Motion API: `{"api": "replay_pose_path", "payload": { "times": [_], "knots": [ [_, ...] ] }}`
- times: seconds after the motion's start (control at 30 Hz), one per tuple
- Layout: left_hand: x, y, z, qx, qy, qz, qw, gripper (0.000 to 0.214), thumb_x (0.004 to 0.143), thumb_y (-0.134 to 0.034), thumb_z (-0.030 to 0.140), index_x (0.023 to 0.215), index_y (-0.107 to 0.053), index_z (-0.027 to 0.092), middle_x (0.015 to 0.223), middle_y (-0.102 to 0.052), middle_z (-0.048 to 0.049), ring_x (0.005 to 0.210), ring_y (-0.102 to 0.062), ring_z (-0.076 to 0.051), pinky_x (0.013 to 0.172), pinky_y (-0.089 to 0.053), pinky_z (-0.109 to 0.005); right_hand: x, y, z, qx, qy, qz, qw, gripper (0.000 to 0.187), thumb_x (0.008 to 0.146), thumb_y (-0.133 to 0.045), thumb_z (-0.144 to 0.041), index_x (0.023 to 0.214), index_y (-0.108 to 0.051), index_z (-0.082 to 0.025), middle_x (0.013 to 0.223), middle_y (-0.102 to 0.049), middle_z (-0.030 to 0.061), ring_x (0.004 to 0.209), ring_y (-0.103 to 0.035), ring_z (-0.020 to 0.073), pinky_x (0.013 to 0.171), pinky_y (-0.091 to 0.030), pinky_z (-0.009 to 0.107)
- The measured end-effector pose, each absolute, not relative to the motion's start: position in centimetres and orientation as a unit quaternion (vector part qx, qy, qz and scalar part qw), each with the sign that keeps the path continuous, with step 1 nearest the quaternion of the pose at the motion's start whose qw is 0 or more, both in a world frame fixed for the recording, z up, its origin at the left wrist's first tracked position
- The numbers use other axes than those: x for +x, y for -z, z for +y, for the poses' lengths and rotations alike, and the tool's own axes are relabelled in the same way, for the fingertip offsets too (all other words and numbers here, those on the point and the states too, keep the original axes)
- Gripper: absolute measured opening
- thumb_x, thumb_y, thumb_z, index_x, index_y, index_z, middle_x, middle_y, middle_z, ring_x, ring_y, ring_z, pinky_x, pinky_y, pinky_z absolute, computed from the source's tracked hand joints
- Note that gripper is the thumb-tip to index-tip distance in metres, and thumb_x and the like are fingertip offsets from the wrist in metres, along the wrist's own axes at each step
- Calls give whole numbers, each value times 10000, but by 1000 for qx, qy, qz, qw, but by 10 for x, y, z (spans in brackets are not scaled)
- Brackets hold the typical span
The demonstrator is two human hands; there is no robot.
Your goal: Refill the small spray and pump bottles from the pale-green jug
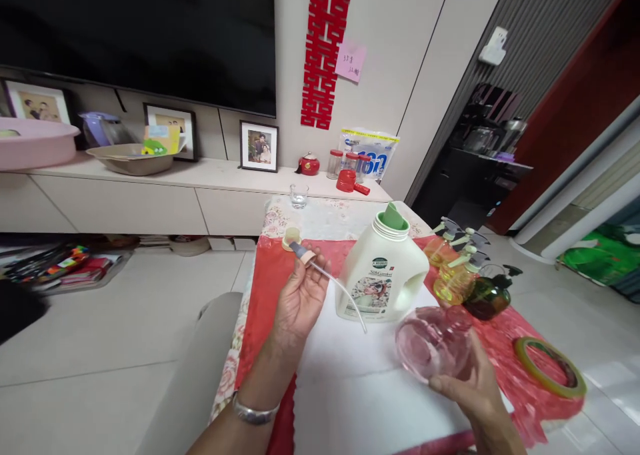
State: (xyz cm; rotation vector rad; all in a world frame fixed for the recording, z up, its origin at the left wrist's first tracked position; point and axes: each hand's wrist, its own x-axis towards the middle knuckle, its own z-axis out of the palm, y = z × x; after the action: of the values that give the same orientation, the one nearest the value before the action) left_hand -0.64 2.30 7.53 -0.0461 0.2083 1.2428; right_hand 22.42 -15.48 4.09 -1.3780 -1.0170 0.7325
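Note:
My left hand [304,298] pinches a pump head [303,255] with a pinkish collar and a grey top. Its thin clear tube curves down to the right in front of the detergent jug. In my right hand [473,385] is a clear pink bottle [434,343], tipped on its side above the white sheet [360,395]. The cream detergent jug [373,268] stands upright between and beyond my hands, its cap off and a green spout [393,217] showing at the neck. Just past my left fingertips lies a pale cap [291,238].
Several pump bottles with yellow liquid [453,275] and a dark green pump bottle [487,296] stand at the right. A tape roll [550,368] lies on red plastic [510,338]. A glass cup [299,196] sits at the table's far end, before a low cabinet [235,209].

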Motion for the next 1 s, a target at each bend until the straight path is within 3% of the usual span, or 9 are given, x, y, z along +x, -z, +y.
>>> {"api": "replay_pose_path", "payload": {
  "times": [0.17,0.3,0.5,0.67,1.0],
  "knots": [
    [2,-60,26,-25,-552,109,826,358,1032,-339,142,1080,-694,159,917,-775,-60,813,-746,-128,899,-576,-289,245,-96,-141,-646,-189,-481,562,1041,644,-874,-437,1519,-349,-232,1454,-473,154,1269,-537,336,1009,-525,422],
    [4,-55,26,-23,-546,112,830,326,1023,-373,147,1042,-698,136,921,-774,-76,826,-747,-146,865,-589,-302,263,-146,-117,-687,-48,-553,469,990,626,-861,-521,1486,-419,-306,1462,-475,84,1239,-557,312,995,-536,409],
    [5,-53,26,-25,-540,114,833,297,1011,-403,137,990,-700,122,916,-774,-78,826,-747,-156,846,-597,-312,271,-197,-81,-691,123,-646,300,833,726,-731,-559,1464,-436,-309,1377,-513,83,1198,-535,320,980,-502,489],
    [5,-52,27,-25,-532,119,838,259,991,-439,130,986,-698,129,923,-773,-74,807,-741,-148,859,-595,-312,263,-218,-63,-665,174,-696,208,759,790,-657,-495,1474,-416,-274,1222,-536,116,1118,-521,316,964,-464,515],
    [4,-54,25,-40,-520,116,845,269,996,-428,128,986,-697,132,903,-769,-66,811,-737,-147,896,-576,-327,254,-242,-51,-608,282,-740,62,703,832,-623,-355,1483,-385,-233,1270,-480,148,1137,-472,321,910,-481,475]
  ]
}}
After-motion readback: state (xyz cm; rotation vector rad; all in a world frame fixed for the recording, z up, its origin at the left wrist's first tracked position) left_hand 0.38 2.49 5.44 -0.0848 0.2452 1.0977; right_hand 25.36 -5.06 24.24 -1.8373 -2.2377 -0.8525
